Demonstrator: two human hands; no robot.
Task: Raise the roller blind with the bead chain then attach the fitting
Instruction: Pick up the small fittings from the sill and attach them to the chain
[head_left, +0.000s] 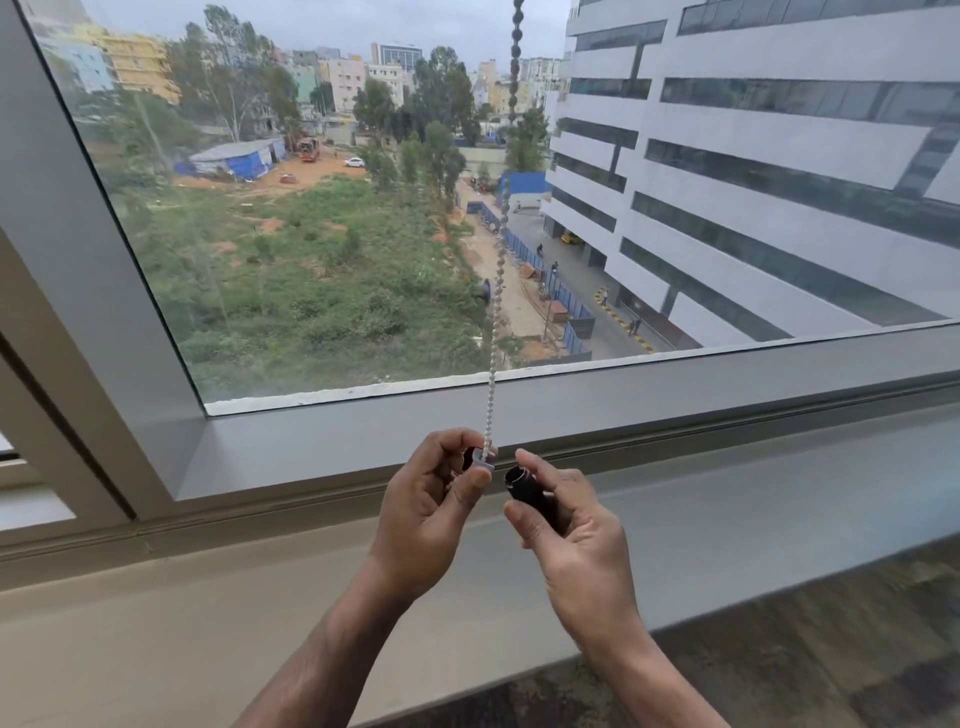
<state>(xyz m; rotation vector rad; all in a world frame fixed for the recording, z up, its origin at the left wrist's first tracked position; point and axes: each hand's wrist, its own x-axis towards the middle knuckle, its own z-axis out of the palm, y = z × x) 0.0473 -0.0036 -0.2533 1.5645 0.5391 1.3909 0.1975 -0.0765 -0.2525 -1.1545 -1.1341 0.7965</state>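
The roller blind itself is out of view above the window; the glass is fully uncovered, so the raising step appears complete. The step in hand is attaching the fitting.

The bead chain (497, 270) hangs straight down in front of the pane to the person's left hand (426, 514), which is closed on a small translucent connector piece (482, 460) at the chain's lower end. The right hand (571, 535) grips a dark cylindrical fitting (527, 491), its open end turned toward the connector, just beside it but apart. Both hands are held above the window sill (727, 493).

Next move, as judged: align the fitting's open end with the connector, keep the chain taut, then press the parts together.
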